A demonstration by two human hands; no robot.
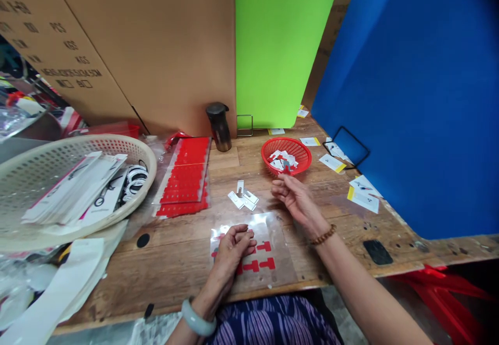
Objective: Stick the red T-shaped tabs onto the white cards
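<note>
My left hand [234, 249] rests over a clear plastic sheet [286, 267] bearing red T-shaped stickers [267, 263]. Its fingers are curled with thumb and fingertips close together; anything between them is hidden. My right hand [298, 199] is raised beside the near rim of a red plastic basket [307, 162], its fingers loosely bent and apart. Just beyond its fingertips, a small grey and red piece [287, 167] shows at the basket's edge. Small white tags [284, 158] lie inside the basket. Several white slotted tags [242, 197] lie in a loose pile between my hands.
Red sheets [185, 173] are stacked at left, near a large cream basket [150, 178] holding printed cards. A dark jug [219, 127] stands at the back. Cardboard [175, 49], a green panel [278, 43] and a blue panel [413, 101] bound the wooden table. Cards [364, 195] lie at right.
</note>
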